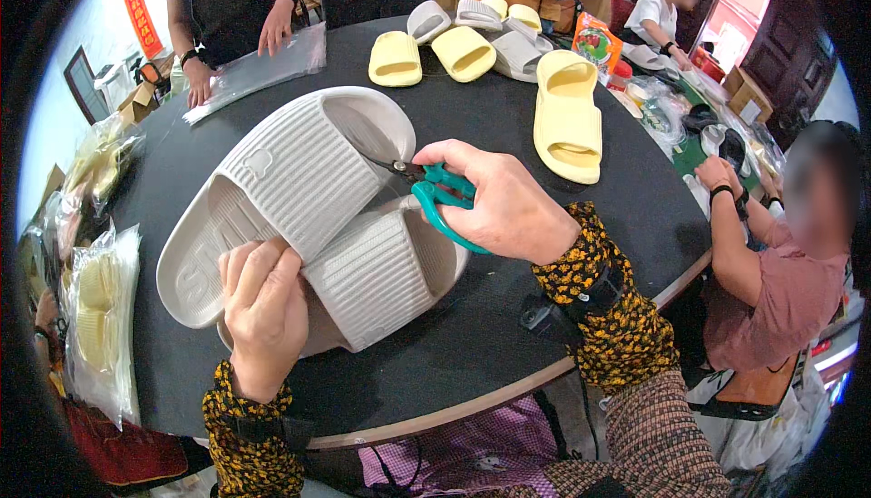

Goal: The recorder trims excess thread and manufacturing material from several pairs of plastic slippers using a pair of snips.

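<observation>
My left hand [263, 312] grips a pair of white ribbed slide sandals [290, 199] held just above a round black table [472, 335]. One sandal overlaps the other. My right hand [499, 199] holds small teal-handled scissors [434, 191], their blades pointing left at the upper sandal's strap edge. Both forearms wear yellow-flowered black sleeves.
Yellow slide sandals [567, 117] and several more yellow and white ones [463, 44] lie at the far side. A clear plastic bag [263, 67] lies at the back left under another person's hands. A seated person [780, 271] is at the right. Bagged sandals [95, 317] are stacked at the left.
</observation>
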`<state>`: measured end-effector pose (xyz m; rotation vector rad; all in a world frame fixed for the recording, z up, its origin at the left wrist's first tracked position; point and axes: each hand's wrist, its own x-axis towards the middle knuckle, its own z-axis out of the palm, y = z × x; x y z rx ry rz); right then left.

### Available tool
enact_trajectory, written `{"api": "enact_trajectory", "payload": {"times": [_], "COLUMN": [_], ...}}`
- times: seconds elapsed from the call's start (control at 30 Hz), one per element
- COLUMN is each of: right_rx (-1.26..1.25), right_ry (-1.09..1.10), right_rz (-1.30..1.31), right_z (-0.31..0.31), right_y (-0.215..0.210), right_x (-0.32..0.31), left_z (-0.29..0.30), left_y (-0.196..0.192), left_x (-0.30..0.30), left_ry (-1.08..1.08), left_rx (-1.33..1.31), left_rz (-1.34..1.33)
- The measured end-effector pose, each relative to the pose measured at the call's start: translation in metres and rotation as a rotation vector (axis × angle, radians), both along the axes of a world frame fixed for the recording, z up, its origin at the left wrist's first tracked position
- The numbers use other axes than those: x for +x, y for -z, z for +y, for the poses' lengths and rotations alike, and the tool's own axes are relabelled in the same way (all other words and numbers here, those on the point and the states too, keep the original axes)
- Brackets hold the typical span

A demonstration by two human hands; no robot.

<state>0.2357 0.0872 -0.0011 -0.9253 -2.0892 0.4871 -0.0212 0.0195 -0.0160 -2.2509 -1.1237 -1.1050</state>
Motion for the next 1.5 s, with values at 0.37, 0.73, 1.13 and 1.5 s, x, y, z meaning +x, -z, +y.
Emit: {"api": "enact_trajectory", "payload": {"times": [0.37, 0.73, 1.13, 1.5], "right_rx": [0.002, 0.04, 0.05, 0.165], "right_ry": [0.002, 0.072, 0.087, 0.253], "right_rz": [0.047, -0.041, 0.013, -0.068], "right_z": [-0.0038, -0.0079, -0.0071, -0.0043], "right_y": [-0.0027, -0.0057, -0.0045, -0.0044], "right_x": [-0.0018, -0.002, -0.0039, 0.0025], "left_z": [0.0016, 0.0019, 0.0026, 0.0035], "left_y": [-0.0011, -0.0015, -0.0011, 0.0041], "left_x": [0.0031, 0.0039, 0.004, 0.0018], "left_ry": [0.052, 0.082, 0.093, -0.011], "left_rx": [0.041, 0.079, 0.099, 0.054], "left_rz": [0.003, 0.016, 0.028, -0.019]}}
